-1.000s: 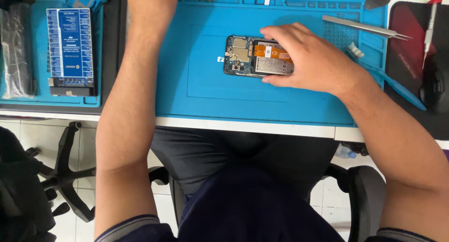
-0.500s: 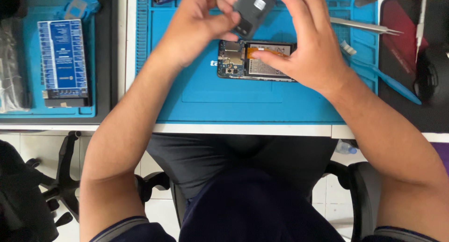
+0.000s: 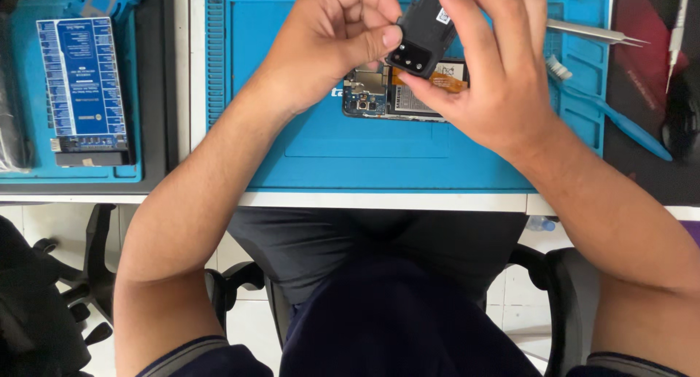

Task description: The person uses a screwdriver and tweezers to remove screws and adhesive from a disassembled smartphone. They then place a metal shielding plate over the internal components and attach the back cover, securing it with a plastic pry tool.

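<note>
- Half a second ago the dark back cover (image 3: 425, 28) was already lifted; now it sits lower and nearer the opened phone (image 3: 397, 92), both hands closer around it.
- The cover's long axis tilts, its camera-window end pointing down and left toward the phone.
- It is dark grey plastic with a small white sticker.
- The left hand (image 3: 332, 45) pinches its lower corner; the right hand (image 3: 496, 71) clamps its right side.
- The cover hovers above the phone near the far edge of the blue mat (image 3: 364, 158), tweezers (image 3: 594, 33) near the mat's right edge.
</note>
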